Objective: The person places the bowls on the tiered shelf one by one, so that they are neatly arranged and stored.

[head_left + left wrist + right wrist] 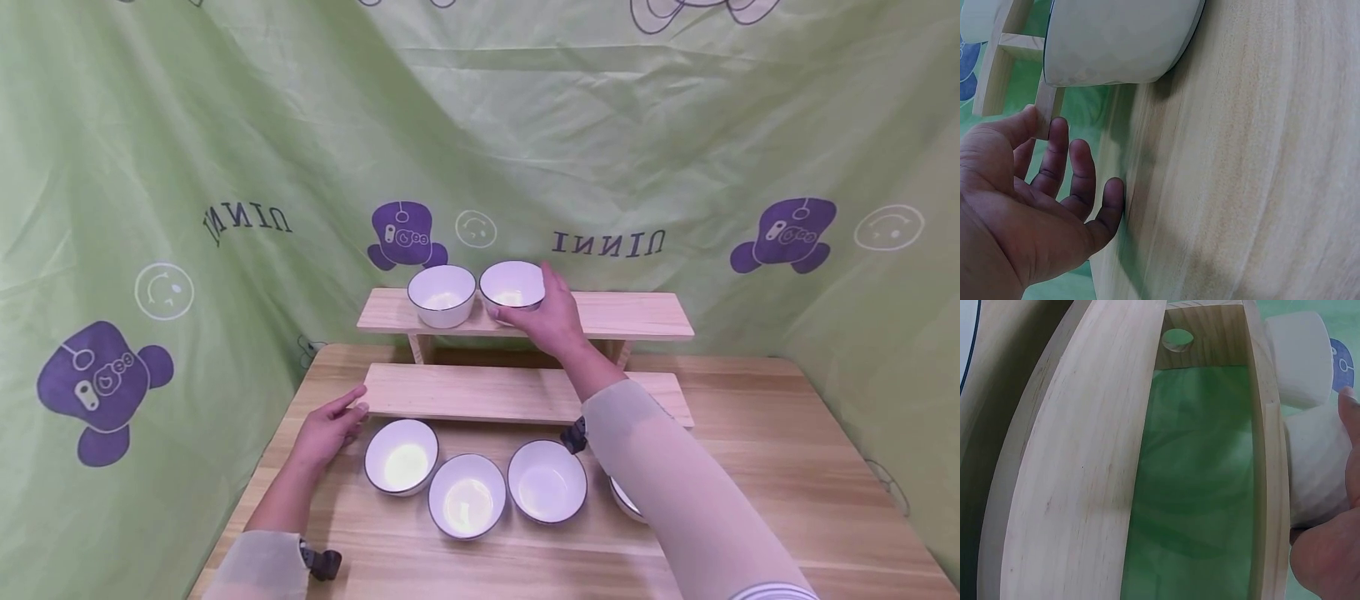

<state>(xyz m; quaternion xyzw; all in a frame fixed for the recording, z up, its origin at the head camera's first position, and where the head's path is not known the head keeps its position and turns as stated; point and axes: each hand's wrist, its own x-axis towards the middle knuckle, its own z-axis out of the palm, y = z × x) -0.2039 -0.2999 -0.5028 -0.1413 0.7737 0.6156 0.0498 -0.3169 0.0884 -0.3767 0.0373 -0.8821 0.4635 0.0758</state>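
Note:
My right hand (557,318) grips a white bowl (512,282) with a dark rim on the upper shelf, thumb at its front and fingers round its right side. Right beside it on that shelf stands another white bowl (442,293). In the right wrist view the gripped bowl (1317,465) shows just beyond the shelf's edge, partly covered by the hand. My left hand (324,431) is at the left end of the lower shelf (465,392), its fingers loosely bent and spread. In the left wrist view its thumb and fingertips are right at the board's end (1049,103).
Several white bowls stand on the wooden table (757,467) before the rack: a left one (402,457), two middle ones (467,497) (547,482), and one (628,502) partly hidden under my right sleeve. A green printed curtain (525,150) hangs behind and at both sides.

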